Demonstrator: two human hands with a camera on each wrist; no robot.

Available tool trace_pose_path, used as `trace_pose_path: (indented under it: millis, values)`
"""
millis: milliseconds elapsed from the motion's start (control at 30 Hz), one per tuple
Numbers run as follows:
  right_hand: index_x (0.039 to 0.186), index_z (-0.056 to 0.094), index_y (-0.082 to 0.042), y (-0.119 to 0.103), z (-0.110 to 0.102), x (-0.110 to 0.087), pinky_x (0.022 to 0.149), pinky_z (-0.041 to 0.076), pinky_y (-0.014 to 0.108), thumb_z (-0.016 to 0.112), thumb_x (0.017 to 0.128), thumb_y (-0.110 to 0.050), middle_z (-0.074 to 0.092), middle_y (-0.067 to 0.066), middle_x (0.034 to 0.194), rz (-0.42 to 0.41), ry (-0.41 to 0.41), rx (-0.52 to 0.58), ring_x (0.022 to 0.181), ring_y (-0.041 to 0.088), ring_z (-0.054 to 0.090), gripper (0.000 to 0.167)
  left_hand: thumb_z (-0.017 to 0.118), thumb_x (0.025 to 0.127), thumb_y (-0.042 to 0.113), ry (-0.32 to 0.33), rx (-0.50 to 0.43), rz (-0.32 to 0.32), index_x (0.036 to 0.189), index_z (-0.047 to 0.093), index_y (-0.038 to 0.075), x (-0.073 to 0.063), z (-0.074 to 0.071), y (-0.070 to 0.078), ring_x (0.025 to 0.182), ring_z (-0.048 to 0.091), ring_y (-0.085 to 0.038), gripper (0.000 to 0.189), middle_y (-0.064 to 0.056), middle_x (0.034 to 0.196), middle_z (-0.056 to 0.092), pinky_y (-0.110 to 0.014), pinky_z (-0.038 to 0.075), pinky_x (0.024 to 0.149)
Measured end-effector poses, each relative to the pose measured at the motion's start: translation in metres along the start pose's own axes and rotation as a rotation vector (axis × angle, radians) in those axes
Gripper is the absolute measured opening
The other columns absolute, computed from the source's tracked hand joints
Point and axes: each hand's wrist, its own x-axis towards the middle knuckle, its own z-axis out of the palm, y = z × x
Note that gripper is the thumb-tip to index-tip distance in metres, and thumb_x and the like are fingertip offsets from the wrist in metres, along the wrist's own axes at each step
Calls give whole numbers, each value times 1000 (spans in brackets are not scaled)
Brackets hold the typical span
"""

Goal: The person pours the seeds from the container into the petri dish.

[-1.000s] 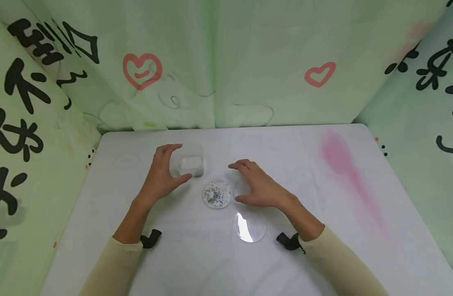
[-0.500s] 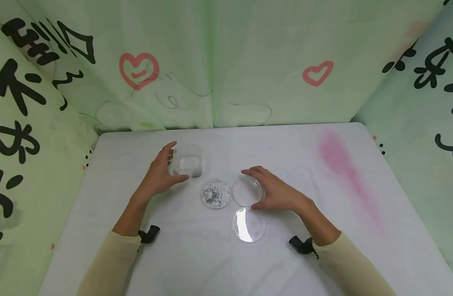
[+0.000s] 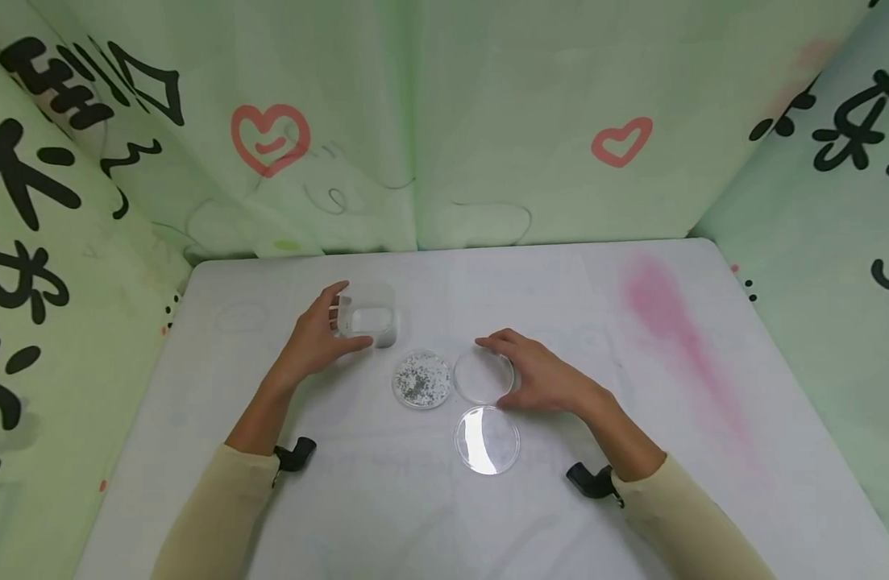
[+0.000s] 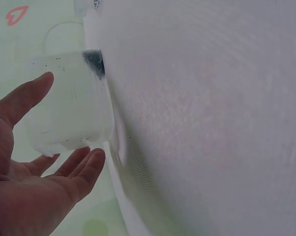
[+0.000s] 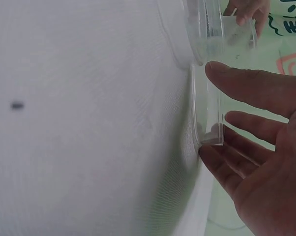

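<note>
Bracketing clear dish rim (image 5: 197, 105): right grip (image 3: 534, 372)

I see a white desk (image 3: 386, 515) with rounded far corners, a long pink smear (image 3: 676, 334) slanting down the right part of its top. Left of the middle, toward the far edge, sits a see-through square container (image 3: 377, 296) with a dark patch (image 4: 95, 63) in one corner. A little nearer is a shallow speckled dish (image 3: 396, 388), its bits black and pale, and just beside it, on the right, a clear round dish (image 3: 480, 379). Nearest the front lies another clear disc (image 3: 500, 441), a bright streak of light across it
</note>
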Motion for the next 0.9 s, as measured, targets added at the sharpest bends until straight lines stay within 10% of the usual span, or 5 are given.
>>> trace_pose_path:
  millis: [900]
  values:
    - [146, 56, -4, 4, 1, 4, 110, 49, 48, 91, 71, -9, 57, 10, 141, 38, -11, -1, 131, 31, 58, 83, 92, 79, 19, 141, -113, 99, 157, 34, 12, 3, 3, 11, 141, 48, -40, 97, -18, 153, 47, -54, 48, 111]
